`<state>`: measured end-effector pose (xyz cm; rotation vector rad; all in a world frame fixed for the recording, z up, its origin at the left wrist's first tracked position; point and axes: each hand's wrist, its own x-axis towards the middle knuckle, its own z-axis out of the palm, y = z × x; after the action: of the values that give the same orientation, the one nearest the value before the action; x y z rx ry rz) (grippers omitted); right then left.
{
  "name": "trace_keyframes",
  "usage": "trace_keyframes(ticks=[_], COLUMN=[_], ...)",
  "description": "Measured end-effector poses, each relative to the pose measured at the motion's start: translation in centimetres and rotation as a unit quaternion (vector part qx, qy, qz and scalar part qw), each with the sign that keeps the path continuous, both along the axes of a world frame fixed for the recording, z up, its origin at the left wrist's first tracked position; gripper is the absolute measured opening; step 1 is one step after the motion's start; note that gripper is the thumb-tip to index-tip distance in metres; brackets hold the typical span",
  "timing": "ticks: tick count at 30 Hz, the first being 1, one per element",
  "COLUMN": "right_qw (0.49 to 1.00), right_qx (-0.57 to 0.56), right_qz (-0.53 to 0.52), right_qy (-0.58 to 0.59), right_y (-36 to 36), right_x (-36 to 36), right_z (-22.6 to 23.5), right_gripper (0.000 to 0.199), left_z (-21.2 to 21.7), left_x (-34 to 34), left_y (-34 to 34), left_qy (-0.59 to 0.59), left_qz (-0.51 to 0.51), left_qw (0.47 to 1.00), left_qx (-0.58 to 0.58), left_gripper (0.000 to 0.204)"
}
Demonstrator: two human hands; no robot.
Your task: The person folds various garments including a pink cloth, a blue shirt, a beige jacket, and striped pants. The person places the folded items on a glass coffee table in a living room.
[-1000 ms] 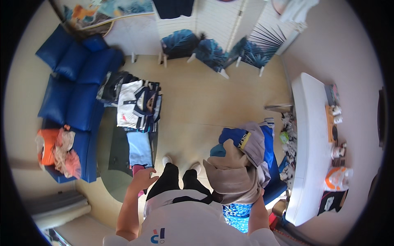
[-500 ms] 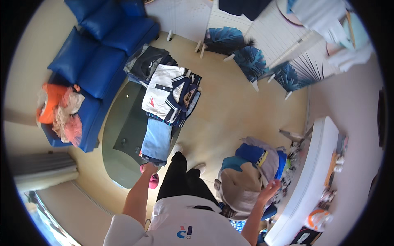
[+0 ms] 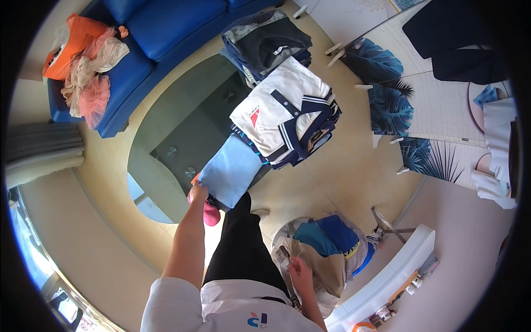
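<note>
Right hand: my right hand (image 3: 299, 271) hangs loosely half-curled over the heap; whether it grips cloth, I cannot tell.
Heap: just beside my right leg, a beige garment (image 3: 325, 274) lies crumpled, with a teal cloth (image 3: 314, 238) and a royal-blue garment (image 3: 338, 231) farther out.
My stance: my black trousers (image 3: 241, 247) fill the gap between heap and bench.
Left hand: my left hand (image 3: 198, 193) is bent nearly closed at the near-left corner of the pale blue folded garment (image 3: 232, 170); whether I pinch it, I cannot tell.
Under that hand: a pink item (image 3: 211, 214), partly hidden, its kind unclear.
Pale blue garment: flat near the bench's near edge, its far end against the polo stack.
Bench: an oval glass bench (image 3: 162, 129), bare along its curved left side, giving room there.
Polo stack: a white polo shirt (image 3: 271, 102) with navy collar lies on top; the stack's right side hides the bench rim.
Dark pile: folded dark clothes (image 3: 271, 41) touch the polo stack's far side.
Floor: open tan floor (image 3: 345, 177) right of the stacks.
Far left: a blue sofa (image 3: 174, 25), close beyond the bench's far-left edge.
Far right: a leaf-print folding screen (image 3: 390, 108).
</note>
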<state>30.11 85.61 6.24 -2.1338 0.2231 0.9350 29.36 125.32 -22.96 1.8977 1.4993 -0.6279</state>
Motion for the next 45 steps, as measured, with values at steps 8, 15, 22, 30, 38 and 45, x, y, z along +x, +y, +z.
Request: trace_keyframes(ticks=[8, 15, 22, 30, 38, 45], right_qw=[0.991, 0.976, 0.937, 0.871, 0.974, 0.969], right_qx=[0.112, 0.058, 0.075, -0.007, -0.159, -0.11], right_qz=[0.018, -0.189, -0.321, -0.49, -0.117, -0.183], right_qy=[0.069, 0.095, 0.113, -0.032, -0.108, -0.121], right_y=[6.2, 8.5, 2.2, -19.2, -7.8, -2.2], right_x=[3.3, 1.8, 1.2, -8.5, 1.8, 1.1], right_z=[-6.9, -9.4, -2.6, -1.2, 9.4, 5.2], right_gripper=[0.025, 0.022, 0.017, 0.044, 0.021, 0.041], left_z=[16.2, 21.4, 11.0, 2.8, -2.7, 3.0], left_x=[1.2, 1.2, 1.9, 2.1, 1.0, 1.2], left_y=[-7.7, -11.9, -5.5, -2.2, -1.5, -0.6], left_qy=[-0.208, -0.351, -0.019, 0.09, 0.23, 0.088], left_qz=[-0.449, -0.411, -0.066, -0.187, -0.375, -0.226], left_qw=[0.846, 0.727, 0.932, 0.976, 0.897, 0.965], left_qx=[-0.199, -0.422, -0.357, 0.07, 0.045, -0.101], left_gripper=[0.017, 0.02, 0.04, 0.047, 0.028, 0.026])
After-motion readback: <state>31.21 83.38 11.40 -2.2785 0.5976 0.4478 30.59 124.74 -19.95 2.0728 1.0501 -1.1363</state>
